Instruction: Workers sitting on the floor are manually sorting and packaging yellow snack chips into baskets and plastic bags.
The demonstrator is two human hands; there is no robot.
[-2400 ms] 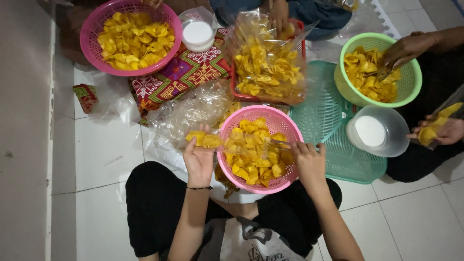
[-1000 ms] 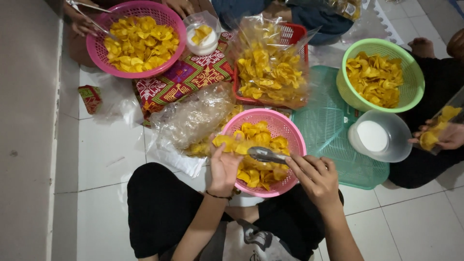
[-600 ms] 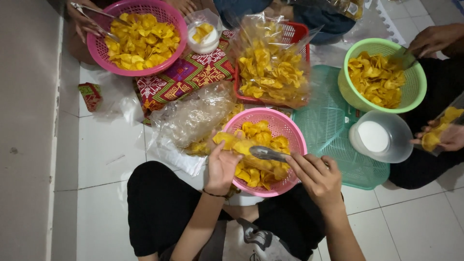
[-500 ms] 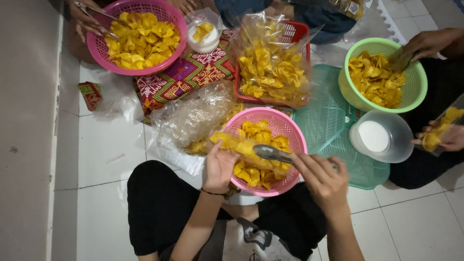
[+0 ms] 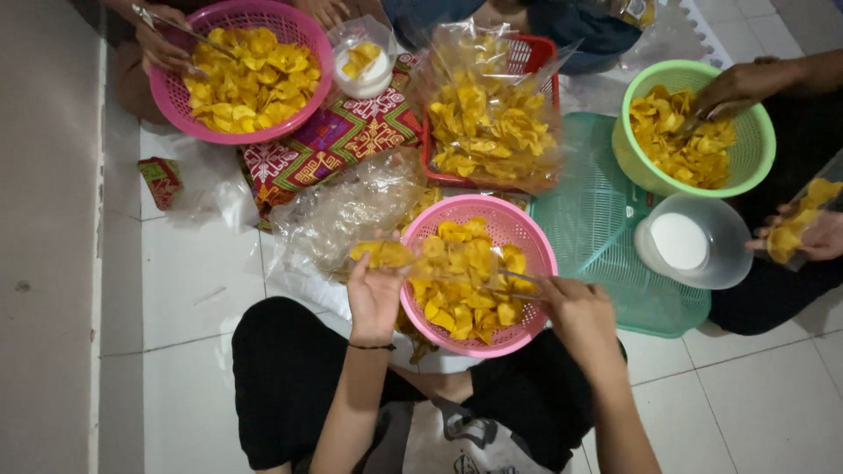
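Observation:
A pink basket (image 5: 532, 247) full of yellow chips sits on the floor in front of my crossed legs. My left hand (image 5: 373, 297) is at its left rim, pinching a small clear bag of chips (image 5: 383, 254) held level over the rim. My right hand (image 5: 581, 309) is at the right rim and grips metal tongs (image 5: 512, 277), whose tips reach in over the chips. Whether the tongs hold a chip is not clear.
Crumpled clear plastic bags (image 5: 347, 209) lie left of the basket, and behind them a patterned cloth (image 5: 329, 140). A red tray (image 5: 540, 54) holds a big bag of chips. Other people work at a second pink basket (image 5: 303, 39) and a green basket (image 5: 634, 162). A teal tray (image 5: 590, 230) and a white bowl (image 5: 724, 254) are at right.
My left hand has drawn the small bag leftward to the basket's rim. The tongs in my right hand have shifted right and lower over the chips.

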